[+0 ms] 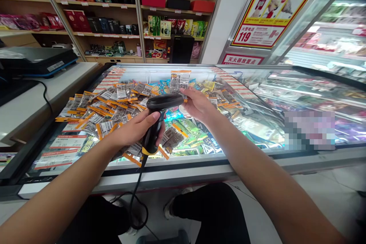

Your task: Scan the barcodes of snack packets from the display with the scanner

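Observation:
Wrapped round the handle of a black barcode scanner [164, 101] is my left hand [141, 124]; the scanner's head points to the right and its cord hangs down past the freezer edge. My right hand [197, 103] pinches a small clear snack packet [179, 81] with orange ends, its printed label turned up, just beyond the scanner's head. Many similar orange-ended packets [108, 101] lie in a loose pile on the glass top to the left. A smaller group of these packets [225, 98] lies to the right of my right hand.
The glass-topped chest freezer [183, 167] spans the front, with colourful bags showing under the glass. A counter with a black scale [37, 61] stands at left. Stocked shelves [137, 5] line the back; a fire notice [254, 26] hangs at right. The scanner cord [133, 206] loops near my legs.

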Tool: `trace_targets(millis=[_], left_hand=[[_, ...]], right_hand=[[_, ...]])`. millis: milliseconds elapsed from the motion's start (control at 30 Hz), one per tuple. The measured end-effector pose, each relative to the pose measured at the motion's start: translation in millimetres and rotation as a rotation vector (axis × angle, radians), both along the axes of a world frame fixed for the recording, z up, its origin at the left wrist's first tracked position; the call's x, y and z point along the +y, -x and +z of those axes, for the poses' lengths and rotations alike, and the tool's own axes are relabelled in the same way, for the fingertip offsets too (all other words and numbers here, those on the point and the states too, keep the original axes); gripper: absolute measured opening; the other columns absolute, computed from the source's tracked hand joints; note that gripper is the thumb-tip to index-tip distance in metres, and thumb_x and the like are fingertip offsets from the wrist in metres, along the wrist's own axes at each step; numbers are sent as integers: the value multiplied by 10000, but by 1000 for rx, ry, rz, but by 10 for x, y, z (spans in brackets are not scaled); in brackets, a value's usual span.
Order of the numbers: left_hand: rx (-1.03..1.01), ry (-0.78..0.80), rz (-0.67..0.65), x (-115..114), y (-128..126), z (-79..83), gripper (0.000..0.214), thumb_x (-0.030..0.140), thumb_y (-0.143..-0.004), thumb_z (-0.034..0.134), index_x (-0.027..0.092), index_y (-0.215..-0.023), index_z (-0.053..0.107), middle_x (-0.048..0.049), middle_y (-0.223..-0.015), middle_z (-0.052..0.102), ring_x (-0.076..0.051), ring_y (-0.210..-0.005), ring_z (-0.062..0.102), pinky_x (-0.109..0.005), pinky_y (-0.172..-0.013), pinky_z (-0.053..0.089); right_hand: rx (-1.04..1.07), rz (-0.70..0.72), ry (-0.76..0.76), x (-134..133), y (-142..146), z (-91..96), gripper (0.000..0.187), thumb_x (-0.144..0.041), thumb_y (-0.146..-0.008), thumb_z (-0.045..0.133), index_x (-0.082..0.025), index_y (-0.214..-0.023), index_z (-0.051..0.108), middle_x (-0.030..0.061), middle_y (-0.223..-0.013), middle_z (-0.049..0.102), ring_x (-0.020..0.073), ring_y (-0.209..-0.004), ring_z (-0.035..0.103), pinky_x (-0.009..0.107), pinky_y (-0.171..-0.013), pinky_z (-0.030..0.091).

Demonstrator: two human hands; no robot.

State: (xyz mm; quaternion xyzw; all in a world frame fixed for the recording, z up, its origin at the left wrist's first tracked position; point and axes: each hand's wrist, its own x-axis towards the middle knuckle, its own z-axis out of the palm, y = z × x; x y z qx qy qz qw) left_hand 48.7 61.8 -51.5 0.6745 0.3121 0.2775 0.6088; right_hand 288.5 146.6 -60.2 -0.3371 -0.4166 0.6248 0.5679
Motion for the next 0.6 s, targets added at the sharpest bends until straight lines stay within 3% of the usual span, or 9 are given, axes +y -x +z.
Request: trace_targets(millis=[100, 200, 267, 400, 533, 600], left_hand=[[-52, 22, 35, 43, 35, -16, 607, 738, -987, 480, 165, -868, 643, -65, -689, 678, -170, -540, 647, -263, -489, 521], [-141, 21, 130, 108, 78, -15, 576, 734, -965, 518, 170, -952, 635, -47, -690, 674, -172, -517, 641, -271, -476, 520], [-204, 16, 206, 144, 102, 1, 565, 732, -947, 543, 177, -1019, 624, -29, -690, 670, -164, -497, 624, -269, -471, 511], [-237, 22, 274, 185, 133, 31, 558, 738, -937, 534, 185, -978, 602, -17, -649, 647, -151, -458, 585, -262, -450, 482], [-233, 26, 271, 198, 138, 33, 547, 733, -939, 537, 189, -969, 589, -15, -658, 654, -158, -468, 602, -262, -442, 474], [-235, 31, 269, 198, 131, 35, 556, 741, -931, 548, 188, -979, 587, -9, -649, 649, -163, -471, 612, -261, -437, 474]], right_hand=[[-200, -105, -67, 38, -81, -1, 378, -284, -770, 843, -254, -799, 468, -20, -798, 567, 152, -761, 586, 285, -698, 535], [-660, -376, -224, 68, -267, 30, 273, -260, -804, 771, -259, -940, 534, 3, -880, 617, 188, -802, 603, 306, -701, 511], [-1016, -444, -273, 72, -412, 70, 327, -227, -795, 753, -251, -1068, 575, 38, -970, 665, 228, -861, 639, 331, -731, 511], [-1517, -375, -151, 93, -644, 111, 321, -225, -829, 707, -204, -1147, 666, 108, -1037, 724, 305, -942, 689, 390, -819, 516], [-1731, -459, -26, 168, -794, 71, 371, -303, -891, 682, -191, -1244, 702, 164, -1163, 731, 379, -1112, 674, 481, -941, 510], [-1797, -512, -35, 189, -828, 53, 397, -312, -904, 676, -185, -1279, 700, 195, -1264, 691, 412, -1212, 625, 539, -1005, 486]])
